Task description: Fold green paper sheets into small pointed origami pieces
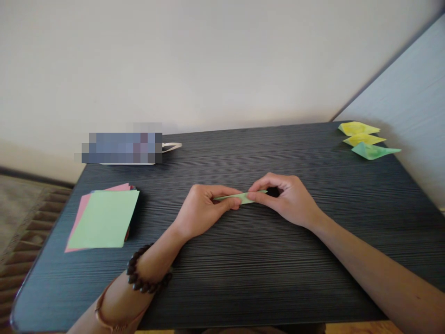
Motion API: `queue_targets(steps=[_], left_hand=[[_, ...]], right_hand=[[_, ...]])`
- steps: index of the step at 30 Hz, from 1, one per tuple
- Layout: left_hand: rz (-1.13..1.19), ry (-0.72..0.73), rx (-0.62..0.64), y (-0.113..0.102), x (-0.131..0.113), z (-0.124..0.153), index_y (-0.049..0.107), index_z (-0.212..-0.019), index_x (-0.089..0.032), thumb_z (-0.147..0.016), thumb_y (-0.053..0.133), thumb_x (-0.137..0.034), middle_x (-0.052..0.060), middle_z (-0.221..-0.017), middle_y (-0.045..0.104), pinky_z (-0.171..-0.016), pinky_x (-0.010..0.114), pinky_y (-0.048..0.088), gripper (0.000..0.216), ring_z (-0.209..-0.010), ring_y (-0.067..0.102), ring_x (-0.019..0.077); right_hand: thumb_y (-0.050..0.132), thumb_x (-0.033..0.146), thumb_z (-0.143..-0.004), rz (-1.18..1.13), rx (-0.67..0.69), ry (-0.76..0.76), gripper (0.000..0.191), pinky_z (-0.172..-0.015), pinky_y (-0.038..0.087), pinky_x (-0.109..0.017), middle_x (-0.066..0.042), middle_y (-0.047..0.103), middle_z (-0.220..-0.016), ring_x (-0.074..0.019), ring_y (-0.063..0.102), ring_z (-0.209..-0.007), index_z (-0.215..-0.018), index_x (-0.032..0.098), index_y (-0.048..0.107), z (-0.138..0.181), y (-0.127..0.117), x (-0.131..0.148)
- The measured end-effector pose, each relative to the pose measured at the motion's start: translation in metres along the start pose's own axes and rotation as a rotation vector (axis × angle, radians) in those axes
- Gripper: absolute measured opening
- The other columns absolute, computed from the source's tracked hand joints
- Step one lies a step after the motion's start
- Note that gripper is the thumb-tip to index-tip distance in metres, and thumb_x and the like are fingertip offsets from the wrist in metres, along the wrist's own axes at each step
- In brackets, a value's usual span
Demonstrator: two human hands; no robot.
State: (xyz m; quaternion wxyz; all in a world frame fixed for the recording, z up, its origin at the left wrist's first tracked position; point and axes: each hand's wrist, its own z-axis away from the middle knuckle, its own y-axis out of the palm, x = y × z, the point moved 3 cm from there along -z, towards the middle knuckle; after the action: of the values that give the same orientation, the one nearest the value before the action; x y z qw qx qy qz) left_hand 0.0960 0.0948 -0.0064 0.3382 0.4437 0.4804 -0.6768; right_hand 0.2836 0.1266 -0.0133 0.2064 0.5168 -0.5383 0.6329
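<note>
A narrow folded piece of light green paper is held between my two hands above the middle of the dark table. My left hand pinches its left end between thumb and fingers. At the other end, my right hand grips the paper in the same way, thumb in front. Much of the paper is covered by the fingers, so its full shape cannot be made out. Dark beads and a thin band circle my left wrist and forearm.
On the left of the dark table lies a stack of coloured paper sheets, green on top of pink. Behind it stands a blurred-out object with a pale loop. Several folded paper pieces, yellow and green, rest at the far right corner.
</note>
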Motion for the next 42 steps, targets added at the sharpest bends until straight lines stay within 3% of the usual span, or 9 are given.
queue_targets(steps=[3,9,16,19,23,33,42], left_hand=[[-0.122,0.048,-0.064,-0.004,0.000,-0.001,0.070,-0.099,-0.022,-0.084,0.060,-0.036,0.001,-0.088,0.073,-0.064,0.025,0.052,0.023,-0.069,0.066,0.0150],[-0.516,0.281,-0.114,-0.007,0.002,-0.005,0.070,-0.091,-0.026,-0.081,0.065,-0.031,0.001,-0.094,0.067,-0.091,0.037,0.040,0.012,-0.097,0.054,0.0205],[-0.654,0.315,-0.032,-0.002,0.005,-0.005,0.070,-0.090,-0.029,-0.087,0.058,-0.029,0.001,-0.093,0.059,-0.085,0.035,0.037,0.012,-0.095,0.047,0.0189],[-0.679,0.281,-0.031,-0.001,0.005,-0.005,0.068,-0.092,-0.030,-0.087,0.058,-0.033,0.001,-0.094,0.058,-0.085,0.036,0.034,0.012,-0.096,0.046,0.0193],[-0.701,0.236,-0.026,-0.002,0.005,-0.006,0.068,-0.093,-0.032,-0.087,0.058,-0.036,0.000,-0.093,0.059,-0.084,0.037,0.031,0.012,-0.096,0.045,0.0197],[-0.701,0.183,0.022,-0.006,0.005,-0.006,0.069,-0.094,-0.037,-0.084,0.062,-0.037,-0.002,-0.093,0.058,-0.084,0.038,0.028,0.012,-0.097,0.044,0.0200],[-0.709,0.179,0.059,-0.013,0.006,-0.008,0.069,-0.096,-0.042,-0.083,0.063,-0.040,-0.002,-0.092,0.055,-0.083,0.038,0.028,0.015,-0.093,0.044,0.0197]], right_hand=[[0.062,0.037,-0.082,0.042,0.000,0.002,0.016,-0.065,0.045,-0.028,0.001,0.067,-0.076,-0.0130,0.061,-0.067,-0.085,0.023,0.070,-0.001,-0.002,-0.001],[0.063,0.029,-0.082,0.234,-0.015,-0.116,0.008,-0.073,0.045,-0.029,0.000,0.065,-0.076,-0.0148,0.058,-0.078,-0.082,0.023,0.068,0.001,0.002,0.002],[0.056,0.027,-0.088,0.580,-0.054,-0.278,0.012,-0.076,0.035,-0.035,-0.003,0.061,-0.090,-0.0186,0.050,-0.086,-0.085,0.022,0.066,0.005,0.010,0.007],[0.050,0.029,-0.092,0.619,0.002,-0.296,0.017,-0.073,0.033,-0.034,-0.003,0.060,-0.083,-0.0180,0.048,-0.080,-0.086,0.020,0.063,0.007,0.017,0.012],[0.053,0.032,-0.090,0.508,0.147,-0.177,0.015,-0.069,0.031,-0.031,0.001,0.057,-0.073,-0.0161,0.047,-0.074,-0.085,0.019,0.057,0.008,0.025,0.012],[0.056,0.025,-0.087,0.424,0.230,0.079,0.004,-0.072,0.031,-0.032,0.004,0.055,-0.067,-0.0160,0.047,-0.074,-0.083,0.024,0.057,0.003,0.011,0.012],[0.063,0.037,-0.082,0.463,0.164,0.124,0.010,-0.081,0.031,-0.039,-0.001,0.057,-0.089,-0.0207,0.050,-0.090,-0.080,0.028,0.067,0.003,-0.001,0.001]])
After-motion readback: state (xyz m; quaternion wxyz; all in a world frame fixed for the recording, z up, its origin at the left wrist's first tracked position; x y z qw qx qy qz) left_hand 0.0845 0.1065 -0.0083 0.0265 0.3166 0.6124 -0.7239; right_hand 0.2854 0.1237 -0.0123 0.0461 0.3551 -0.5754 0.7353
